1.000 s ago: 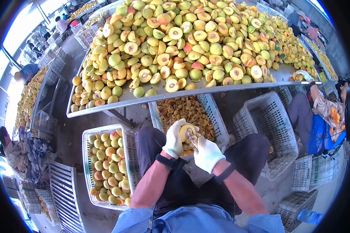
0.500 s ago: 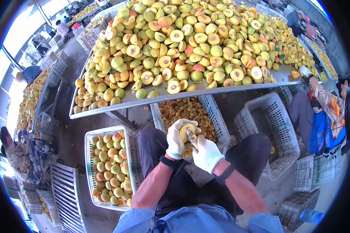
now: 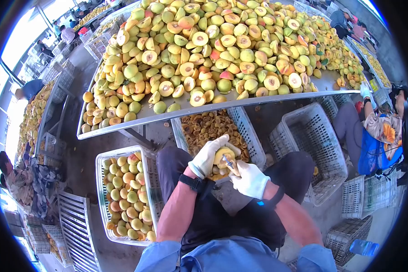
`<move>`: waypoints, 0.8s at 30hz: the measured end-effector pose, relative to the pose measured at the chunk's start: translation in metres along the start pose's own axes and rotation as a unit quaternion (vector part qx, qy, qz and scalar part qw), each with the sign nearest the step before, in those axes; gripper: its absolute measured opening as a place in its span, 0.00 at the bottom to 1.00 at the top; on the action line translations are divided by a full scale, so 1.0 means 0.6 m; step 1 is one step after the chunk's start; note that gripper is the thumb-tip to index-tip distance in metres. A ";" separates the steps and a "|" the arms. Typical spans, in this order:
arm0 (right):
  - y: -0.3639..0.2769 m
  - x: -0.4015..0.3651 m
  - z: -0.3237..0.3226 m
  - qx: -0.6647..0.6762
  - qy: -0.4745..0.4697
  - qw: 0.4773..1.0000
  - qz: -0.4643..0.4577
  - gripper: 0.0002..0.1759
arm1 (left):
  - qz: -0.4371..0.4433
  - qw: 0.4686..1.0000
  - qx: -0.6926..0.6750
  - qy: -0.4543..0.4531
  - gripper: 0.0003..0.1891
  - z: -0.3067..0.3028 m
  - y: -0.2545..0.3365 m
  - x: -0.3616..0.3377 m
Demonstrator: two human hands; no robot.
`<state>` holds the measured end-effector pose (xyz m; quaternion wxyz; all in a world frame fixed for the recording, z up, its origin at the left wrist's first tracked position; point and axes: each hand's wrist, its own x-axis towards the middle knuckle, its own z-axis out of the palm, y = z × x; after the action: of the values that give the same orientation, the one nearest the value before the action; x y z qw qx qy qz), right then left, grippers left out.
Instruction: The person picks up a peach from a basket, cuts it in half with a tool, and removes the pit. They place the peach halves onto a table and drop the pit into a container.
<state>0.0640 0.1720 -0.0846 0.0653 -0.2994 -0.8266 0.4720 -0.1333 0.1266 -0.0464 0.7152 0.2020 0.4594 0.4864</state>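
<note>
My left hand, in a white glove, cups a yellow peach half with its cut face up. In my gloved right hand is a small pitting tool with a tan handle and a metal tip. The tip touches the flesh near the middle of the peach half. Both hands are above a crate of brown-orange pits and scraps between my knees. Whether the pit is still in the half is hard to make out.
A metal table heaped with peach halves spans the front. At left stands a white crate of peaches; at right, a grey crate. A co-worker's gloved hand is at the table's right end.
Both hands have shifted slightly, my right hand down and to the right. The tool's angle in the peach half has changed. The co-worker's hand at right has moved slightly.
</note>
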 end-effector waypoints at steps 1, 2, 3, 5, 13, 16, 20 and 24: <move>-0.036 -0.002 -0.018 -0.001 0.002 1.000 -0.001 0.11 | 0.002 1.000 0.002 -0.002 0.27 0.004 -0.008 0.005; -0.075 -0.002 -0.037 0.143 -0.010 0.986 0.089 0.11 | 0.094 0.995 -0.045 -0.004 0.27 0.009 -0.016 0.008; -0.098 -0.001 -0.048 0.285 -0.024 0.942 0.176 0.10 | 0.185 0.979 -0.091 -0.004 0.28 0.014 -0.029 0.012; -0.101 0.004 -0.041 0.318 -0.041 0.928 0.188 0.09 | 0.331 0.937 -0.021 0.105 0.26 0.033 -0.052 0.025; -0.102 0.021 0.002 0.208 -0.025 0.968 0.140 0.10 | 0.204 0.966 -0.112 0.113 0.19 -0.014 -0.042 0.023; -0.094 0.021 0.002 0.186 -0.021 0.973 0.133 0.10 | 0.203 0.968 -0.110 0.103 0.19 -0.011 -0.038 0.025; -0.114 0.025 -0.021 0.267 -0.062 0.942 0.192 0.09 | 0.273 0.953 -0.036 0.127 0.19 0.008 -0.032 0.020; -0.094 0.024 -0.022 0.157 -0.045 0.979 0.126 0.10 | 0.241 0.960 -0.068 0.124 0.20 0.006 -0.037 0.027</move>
<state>0.0330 0.1690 -0.0339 0.0143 -0.3654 -0.7001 0.6133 -0.1170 0.1319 -0.0683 0.5265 0.1957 0.4482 0.6954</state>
